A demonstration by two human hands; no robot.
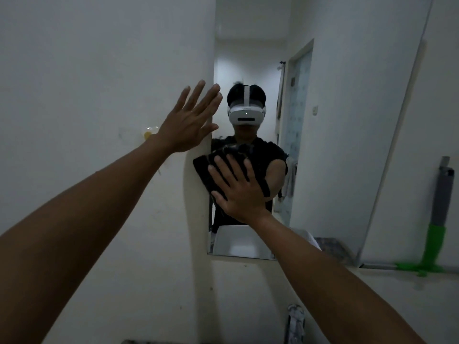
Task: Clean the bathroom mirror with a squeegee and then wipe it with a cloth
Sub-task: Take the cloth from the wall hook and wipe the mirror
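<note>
The tall wall mirror (347, 120) fills the middle and right of the head view. My right hand (238, 192) lies flat, fingers spread, and presses a black cloth (206, 167) against the mirror's lower left part. My left hand (191, 120) is open and flat with spread fingers, on the white wall at the mirror's left edge, holding nothing. The squeegee (434, 234), with a grey and green handle, leans upright on the ledge to the right of the mirror, apart from both hands.
A white wall (87, 83) lies left of the mirror, with a small yellow hook (148, 133) on it. A ledge (397, 276) runs below the mirror on the right. A tap (295, 319) stands at the bottom centre. The mirror reflects a person, a doorway and a white basin.
</note>
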